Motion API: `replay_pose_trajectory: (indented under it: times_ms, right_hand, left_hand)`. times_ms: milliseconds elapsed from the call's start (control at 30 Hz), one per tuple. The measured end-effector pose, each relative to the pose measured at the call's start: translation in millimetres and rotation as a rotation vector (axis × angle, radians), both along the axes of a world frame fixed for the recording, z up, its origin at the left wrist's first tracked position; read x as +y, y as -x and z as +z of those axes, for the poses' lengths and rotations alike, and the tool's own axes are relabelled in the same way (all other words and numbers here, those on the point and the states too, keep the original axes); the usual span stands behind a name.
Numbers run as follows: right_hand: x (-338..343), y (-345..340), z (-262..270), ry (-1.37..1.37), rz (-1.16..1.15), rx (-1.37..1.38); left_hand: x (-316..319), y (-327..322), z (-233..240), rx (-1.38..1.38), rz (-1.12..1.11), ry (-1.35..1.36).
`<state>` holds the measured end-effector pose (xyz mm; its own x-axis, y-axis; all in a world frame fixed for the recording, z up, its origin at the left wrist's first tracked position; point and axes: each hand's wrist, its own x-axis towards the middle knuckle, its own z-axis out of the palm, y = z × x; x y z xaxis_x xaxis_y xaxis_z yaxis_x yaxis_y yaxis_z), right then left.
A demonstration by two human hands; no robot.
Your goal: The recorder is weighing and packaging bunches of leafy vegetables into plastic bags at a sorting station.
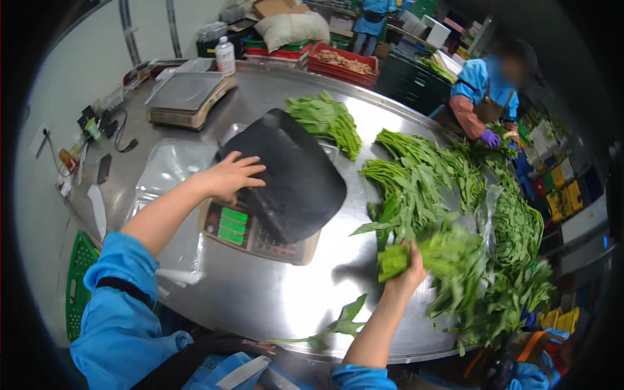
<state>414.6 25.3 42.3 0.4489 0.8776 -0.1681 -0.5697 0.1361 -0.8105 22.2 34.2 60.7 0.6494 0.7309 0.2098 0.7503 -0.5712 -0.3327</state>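
My right hand (407, 275) grips a bunch of leafy green vegetables (453, 258) by its cut stems, above the right part of the steel table. The leaves blur and hang to the right. My left hand (234, 178) has its fingers spread at the left edge of a black plastic pan (297, 180); whether it presses on the pan I cannot tell. The pan sits at a slant over a digital scale (258, 239) with a lit green display. Behind the pan lies another bunch of greens (326, 122). A loose leafy stem (321, 336) rests near the front edge.
Piled greens (414, 180) cover the right of the table (273, 287). Clear plastic bags (170, 170) lie left, below a second scale (185, 95) and a white bottle (225, 56). A co-worker (482, 97) handles greens at the far right; another person's sleeve (531, 365) shows lower right.
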Motion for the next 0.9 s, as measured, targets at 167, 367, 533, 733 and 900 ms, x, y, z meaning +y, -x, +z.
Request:
replay_pose_trajectory:
  times_ms: [167,367,533,733,900]
  right_hand:
    - [51,133,-1,-0.122,0.198,-2.014]
    - [79,198,-60,-0.139,0.449,-2.809]
    - [72,174,35,-0.592,1.022,-1.725]
    - [218,19,-51,0.123,0.476,-1.908]
    - [301,44,-90,0.268,0.710,-2.365]
  left_hand:
    - [-11,-2,-53,-0.427,0.001,0.213]
    - [-24,-30,-57,-0.538,0.112,0.258]
    - [-54,5,-47,-0.762,-0.026,0.085]
    - [-111,6,-71,-1.093,0.129,-0.064]
    - [-135,9,-80,-1.101,0.417,-0.037]
